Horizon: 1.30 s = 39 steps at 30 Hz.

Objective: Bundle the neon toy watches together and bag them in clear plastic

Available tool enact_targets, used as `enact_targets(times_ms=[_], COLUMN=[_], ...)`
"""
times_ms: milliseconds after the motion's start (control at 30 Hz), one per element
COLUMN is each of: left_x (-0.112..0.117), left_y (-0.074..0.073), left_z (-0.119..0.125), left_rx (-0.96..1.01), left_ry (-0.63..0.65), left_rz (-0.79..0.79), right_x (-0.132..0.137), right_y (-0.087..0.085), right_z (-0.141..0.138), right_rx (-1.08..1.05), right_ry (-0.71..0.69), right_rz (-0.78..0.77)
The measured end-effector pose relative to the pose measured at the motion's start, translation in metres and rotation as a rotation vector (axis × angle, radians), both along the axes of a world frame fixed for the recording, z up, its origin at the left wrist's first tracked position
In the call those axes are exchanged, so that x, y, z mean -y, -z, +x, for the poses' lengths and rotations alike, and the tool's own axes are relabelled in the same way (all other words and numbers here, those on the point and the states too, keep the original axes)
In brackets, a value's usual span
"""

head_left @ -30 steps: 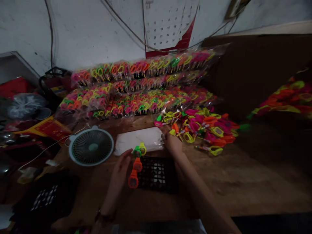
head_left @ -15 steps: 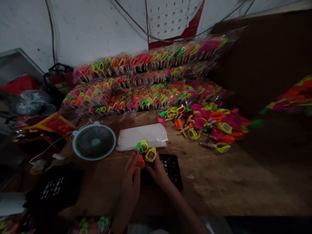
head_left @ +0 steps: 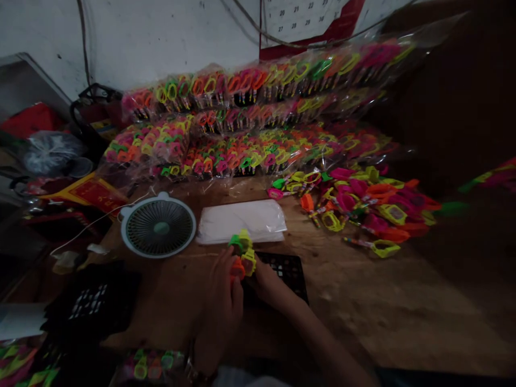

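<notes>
Head view: left hand [head_left: 224, 293] and right hand [head_left: 264, 280], grips closed on toy watches [head_left: 242, 253] above tray [head_left: 291, 270].

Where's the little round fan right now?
In the head view, the fan lies face-up on the wooden table, left of centre, beside the white bag stack and up-left of the left hand.

Fan [head_left: 158, 226] left of bag [head_left: 242, 220]; tray [head_left: 288, 269] seemingly before it.

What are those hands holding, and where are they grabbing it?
The left hand pinches an orange toy watch, the right hand a yellow toy watch, each by its lower end; finer grip is too dark to tell.
</notes>
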<state>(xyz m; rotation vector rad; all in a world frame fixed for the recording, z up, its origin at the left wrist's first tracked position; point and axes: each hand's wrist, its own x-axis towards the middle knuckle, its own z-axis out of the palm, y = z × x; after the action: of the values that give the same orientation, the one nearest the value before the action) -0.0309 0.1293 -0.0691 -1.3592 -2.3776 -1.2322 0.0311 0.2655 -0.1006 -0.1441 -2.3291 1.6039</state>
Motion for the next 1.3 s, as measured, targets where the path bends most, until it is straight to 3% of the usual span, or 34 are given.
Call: enact_targets(times_ms=[233,367,433,533,567,600,667,800,867,933,1000,1067,1100,1167,1300], left_x=[-0.009,-0.023,-0.03,-0.04,-0.043,-0.046,-0.052,-0.047,-0.035,-0.019,-0.005,0.003,0.005,0.005,0.019], left_y=[-0.016,-0.022,-0.023,-0.024,-0.025,-0.026,-0.03,-0.039,-0.043,-0.045,-0.047,-0.047,-0.047,-0.045,-0.022], left_z=[-0.015,-0.024,-0.025,-0.026,-0.026,-0.027,-0.028,-0.033,-0.033,-0.031,-0.028,-0.024,-0.021,-0.013,0.019], left_rx=[0.134,0.223,0.208,0.184,0.186,0.191,0.212,0.315,0.366,0.424,0.498,0.55,0.549,0.469,0.088], left_ry=[0.011,-0.065,-0.122,-0.179,-0.193,-0.204,-0.208,-0.135,-0.134,-0.155,-0.156,-0.139,-0.131,-0.124,-0.142], left_rz=[-0.053,-0.233,-0.27,-0.274,-0.271,-0.263,-0.227,-0.145,-0.107,-0.064,0.003,0.067,0.079,0.058,0.003], right_x=[-0.005,-0.044,-0.079,-0.126,-0.135,-0.141,-0.143,-0.136,-0.137,-0.136,-0.129,-0.11,-0.097,-0.063,0.012], right_y=[-0.033,-0.05,-0.055,-0.054,-0.052,-0.05,-0.045,-0.04,-0.042,-0.044,-0.044,-0.039,-0.035,-0.024,-0.001], right_z=[0.004,0.017,0.021,0.019,0.016,0.013,0.006,0.007,0.02,0.042,0.07,0.093,0.1,0.104,0.096], right_rx=[0.081,0.168,0.272,0.608,0.725,0.814,0.893,0.842,0.815,0.755,0.604,0.443,0.397,0.359,0.231], right_ry=[-0.149,-0.245,0.008,0.731,0.89,0.971,0.988,0.9,0.873,0.817,0.683,0.519,0.458,0.438,0.539], right_rz=[0.016,0.065,0.129,0.457,0.57,0.659,0.759,0.802,0.716,0.474,0.107,-0.218,-0.306,-0.276,0.173])
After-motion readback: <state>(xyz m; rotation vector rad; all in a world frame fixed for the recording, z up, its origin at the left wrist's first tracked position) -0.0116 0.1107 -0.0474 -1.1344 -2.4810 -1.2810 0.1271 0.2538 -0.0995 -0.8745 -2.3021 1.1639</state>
